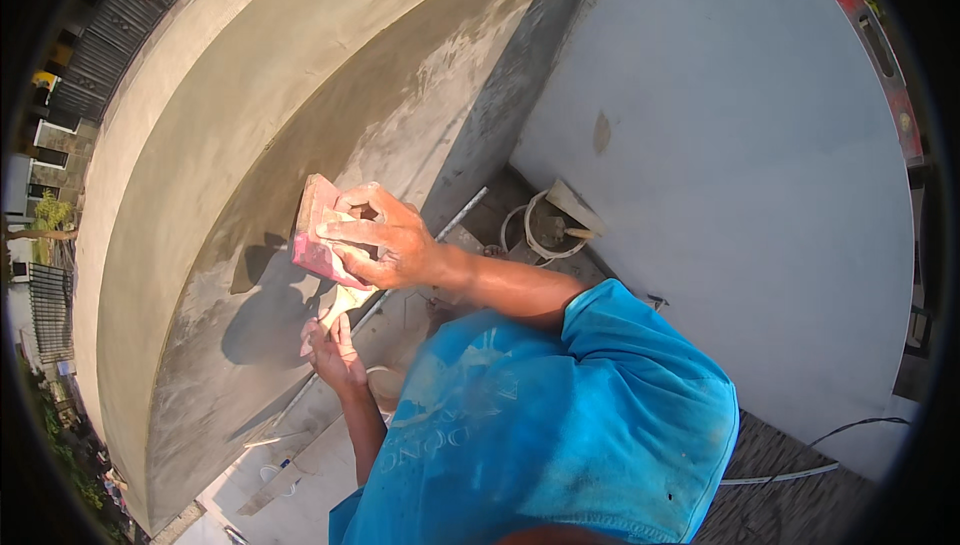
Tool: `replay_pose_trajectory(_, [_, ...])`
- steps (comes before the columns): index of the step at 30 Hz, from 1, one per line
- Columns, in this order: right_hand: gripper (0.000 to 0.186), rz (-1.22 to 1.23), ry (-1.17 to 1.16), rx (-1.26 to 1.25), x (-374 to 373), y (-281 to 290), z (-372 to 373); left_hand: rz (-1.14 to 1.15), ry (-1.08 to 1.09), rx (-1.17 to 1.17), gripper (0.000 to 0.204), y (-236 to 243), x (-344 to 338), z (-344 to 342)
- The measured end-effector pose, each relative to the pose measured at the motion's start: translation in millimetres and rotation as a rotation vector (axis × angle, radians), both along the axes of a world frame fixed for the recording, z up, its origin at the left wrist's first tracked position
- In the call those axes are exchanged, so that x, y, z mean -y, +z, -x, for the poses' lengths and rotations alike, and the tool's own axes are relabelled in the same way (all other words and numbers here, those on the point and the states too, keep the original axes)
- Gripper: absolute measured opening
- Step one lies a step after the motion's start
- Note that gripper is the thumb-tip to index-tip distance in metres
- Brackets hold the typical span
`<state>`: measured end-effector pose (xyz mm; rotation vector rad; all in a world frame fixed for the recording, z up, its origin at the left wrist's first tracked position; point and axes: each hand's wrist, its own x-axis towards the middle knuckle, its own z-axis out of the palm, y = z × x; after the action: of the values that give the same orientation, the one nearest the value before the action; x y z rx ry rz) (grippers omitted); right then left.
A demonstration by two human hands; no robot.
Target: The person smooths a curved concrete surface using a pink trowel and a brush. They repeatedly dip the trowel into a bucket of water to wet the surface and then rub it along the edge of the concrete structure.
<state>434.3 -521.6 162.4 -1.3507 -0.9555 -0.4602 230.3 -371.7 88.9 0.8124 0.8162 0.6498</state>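
My right hand [388, 237] is wrapped round a thick rectangular block [318, 235], brown and pinkish red, that looks like a plastering float. It is held in front of the grey rendered wall [290, 170], and I cannot tell whether it touches. Just below, my left hand [338, 357] closes on the handle of what looks like a brush [350, 305]. The pale, widening end of that brush lies against or very near the block's lower edge. Both hands cast dark shadows on the wall.
In the corner stands a bucket [540, 245] of grey mix, with a wooden-handled tool [580, 233] and a flat board [575, 203] at its rim. A smooth pale wall [740, 145] rises on the right. A long thin rod [465, 207] runs along the wall's foot. Dark cable [860, 423] lies lower right.
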Motion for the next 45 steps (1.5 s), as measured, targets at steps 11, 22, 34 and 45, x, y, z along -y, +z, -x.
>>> replay_pose_trajectory(11, [0.044, 0.054, -0.013, -0.277, 151, 2, -39, 0.223, -0.276, 0.568, 0.021, 47, 15, -25])
replay_pose_trajectory(22, [0.064, -0.651, 0.59, -1.228, 174, -64, -29, 0.078, -0.237, 0.346, 0.019, 43, 37, -42])
replay_pose_trajectory(34, [0.037, -1.15, 0.272, -1.694, 206, -244, 34, -0.432, -0.316, -0.284, 0.025, 21, 32, -47])
replay_pose_trajectory(45, [0.046, -1.067, -0.21, -1.85, 194, -283, 108, -0.472, -0.589, -0.238, 0.027, -24, 17, -59])
